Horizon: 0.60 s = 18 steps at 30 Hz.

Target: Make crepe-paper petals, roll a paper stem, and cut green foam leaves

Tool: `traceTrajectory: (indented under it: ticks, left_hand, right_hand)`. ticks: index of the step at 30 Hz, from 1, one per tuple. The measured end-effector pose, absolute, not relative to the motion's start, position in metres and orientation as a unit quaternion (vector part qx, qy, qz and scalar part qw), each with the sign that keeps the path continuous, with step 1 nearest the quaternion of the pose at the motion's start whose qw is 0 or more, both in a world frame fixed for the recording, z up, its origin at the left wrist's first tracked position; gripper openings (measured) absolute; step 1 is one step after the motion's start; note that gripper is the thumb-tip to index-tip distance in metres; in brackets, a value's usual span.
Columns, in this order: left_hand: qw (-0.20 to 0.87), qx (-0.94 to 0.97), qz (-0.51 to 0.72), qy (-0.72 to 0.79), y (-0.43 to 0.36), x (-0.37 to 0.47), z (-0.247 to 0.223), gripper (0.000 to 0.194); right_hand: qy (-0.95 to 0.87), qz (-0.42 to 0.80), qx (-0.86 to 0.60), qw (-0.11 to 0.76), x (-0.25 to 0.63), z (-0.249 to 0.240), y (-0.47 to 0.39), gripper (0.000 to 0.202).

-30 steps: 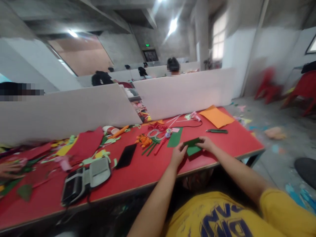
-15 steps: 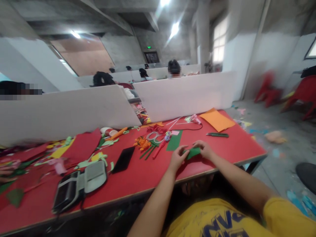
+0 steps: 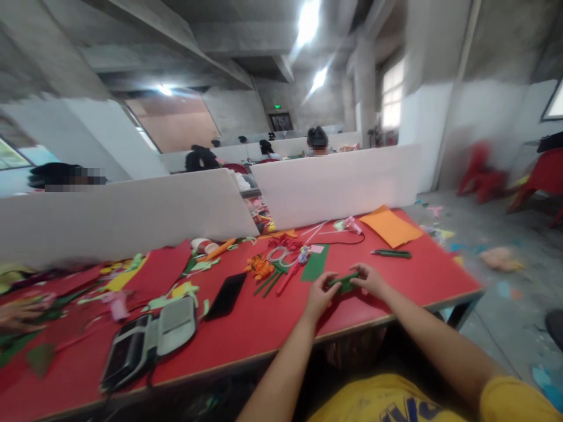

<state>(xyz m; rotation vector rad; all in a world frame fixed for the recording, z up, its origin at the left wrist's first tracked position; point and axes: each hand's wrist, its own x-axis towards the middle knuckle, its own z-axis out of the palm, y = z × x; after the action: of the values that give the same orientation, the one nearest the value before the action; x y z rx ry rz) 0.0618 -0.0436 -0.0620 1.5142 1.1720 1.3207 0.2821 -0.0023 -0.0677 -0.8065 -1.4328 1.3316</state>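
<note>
Both hands are over the red table's front edge, pinching a small green craft sheet (image 3: 346, 283) between them. The piece looks curled or folded; whether it is paper, felt or foam I cannot tell. My left hand (image 3: 321, 295) grips its left end with thumb and fingers. At its right end, the fingers of my right hand (image 3: 370, 282) are closed on it. Just beyond my left hand a larger flat green sheet (image 3: 315, 266) lies on the table. A green utility knife (image 3: 391, 254) rests beyond my right hand.
Nearby lie an orange sheet (image 3: 390, 227), a pink glue gun (image 3: 352, 224), orange craft pieces (image 3: 259, 266), green strips (image 3: 271, 281) and a black flat tablet-like object (image 3: 226, 296). An open grey case (image 3: 176, 328) sits left. Another person's hand (image 3: 17, 316) is at far left. White partitions (image 3: 334, 184) border the back.
The green piece has gone from a flatter look to a narrower, curled or folded one. My view has tilted up slightly, so the scene sits lower.
</note>
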Motion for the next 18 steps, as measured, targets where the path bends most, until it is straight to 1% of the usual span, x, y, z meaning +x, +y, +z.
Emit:
traceTrajectory:
  ticks: [6, 14, 18]
  left_hand:
    - [0.413, 0.607, 0.490, 0.471, -0.0459, 0.0625, -0.0627, 0.052]
    - [0.406, 0.602, 0.501, 0.471, -0.0445, 0.0625, -0.0610, 0.044]
    - [0.414, 0.600, 0.505, 0.464, -0.0438, 0.0632, -0.0604, 0.044]
  right_hand:
    - [-0.584, 0.546, -0.335, 0.498, 0.2842, -0.0721, 0.0008, 0.048]
    - [-0.582, 0.541, -0.345, 0.499, 0.2873, -0.0720, 0.0009, 0.045]
    - [-0.582, 0.547, -0.346, 0.492, 0.2888, -0.0705, -0.0008, 0.048]
